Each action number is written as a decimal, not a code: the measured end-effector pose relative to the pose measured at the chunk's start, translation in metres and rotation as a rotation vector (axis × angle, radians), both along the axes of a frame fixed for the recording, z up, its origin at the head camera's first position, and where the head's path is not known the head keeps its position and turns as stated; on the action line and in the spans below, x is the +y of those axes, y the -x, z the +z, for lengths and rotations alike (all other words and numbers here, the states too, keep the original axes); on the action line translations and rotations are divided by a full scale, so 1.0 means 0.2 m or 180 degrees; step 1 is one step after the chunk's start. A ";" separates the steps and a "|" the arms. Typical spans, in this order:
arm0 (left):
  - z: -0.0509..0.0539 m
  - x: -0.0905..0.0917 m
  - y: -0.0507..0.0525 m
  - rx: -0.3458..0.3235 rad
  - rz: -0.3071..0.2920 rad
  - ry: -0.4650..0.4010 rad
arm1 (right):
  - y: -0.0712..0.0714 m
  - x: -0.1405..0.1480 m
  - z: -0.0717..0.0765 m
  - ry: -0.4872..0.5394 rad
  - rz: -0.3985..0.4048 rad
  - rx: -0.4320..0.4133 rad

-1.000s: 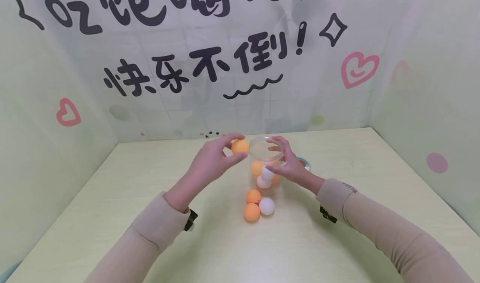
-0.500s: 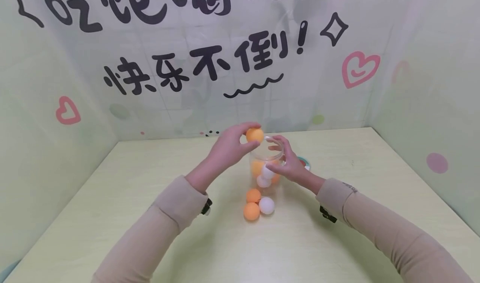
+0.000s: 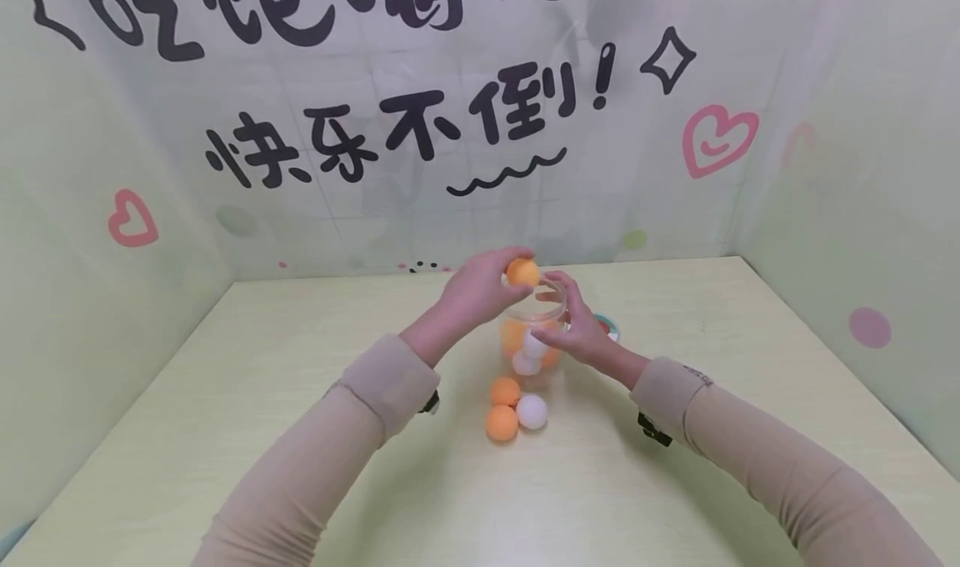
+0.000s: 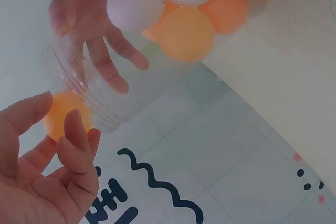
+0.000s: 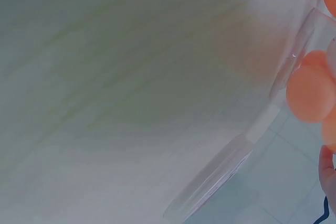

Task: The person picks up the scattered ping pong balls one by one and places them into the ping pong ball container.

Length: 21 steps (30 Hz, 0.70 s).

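Orange is the ball (image 3: pixel 523 273) I pinch in my left fingers (image 4: pixel 77 139) at the jar (image 3: pixel 536 315). My right fingers (image 3: pixel 572 290) grip its side, presumably to steady it.

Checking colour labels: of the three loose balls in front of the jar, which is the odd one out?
The white ball, rightmost of the three in the head view; both orange balls sit to its left.

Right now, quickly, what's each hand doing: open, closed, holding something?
Left hand: holding an orange ball in its fingers.
Right hand: gripping the clear jar.
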<state>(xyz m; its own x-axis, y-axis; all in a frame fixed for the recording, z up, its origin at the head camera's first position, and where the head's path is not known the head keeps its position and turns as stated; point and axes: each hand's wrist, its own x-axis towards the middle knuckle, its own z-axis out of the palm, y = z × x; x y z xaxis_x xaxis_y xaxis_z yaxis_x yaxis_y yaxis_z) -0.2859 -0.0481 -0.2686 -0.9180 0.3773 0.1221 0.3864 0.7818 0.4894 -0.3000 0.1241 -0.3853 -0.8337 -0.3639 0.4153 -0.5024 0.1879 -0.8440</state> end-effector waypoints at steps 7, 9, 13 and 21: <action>-0.02 -0.01 0.01 -0.0097 0.0047 0.0067 | 0.00 0.00 -0.01 0.0058 0.0054 0.0069; -0.02 -0.01 0.00 -0.0096 0.0047 0.0057 | 0.00 0.00 -0.01 0.0091 0.0082 0.0105; -0.03 -0.04 -0.01 0.0002 0.0031 0.0029 | 0.01 0.00 -0.01 0.0135 0.0135 0.0110; -0.04 -0.10 -0.11 0.0432 0.0039 0.0233 | 0.00 0.00 0.00 0.0004 0.0036 -0.0007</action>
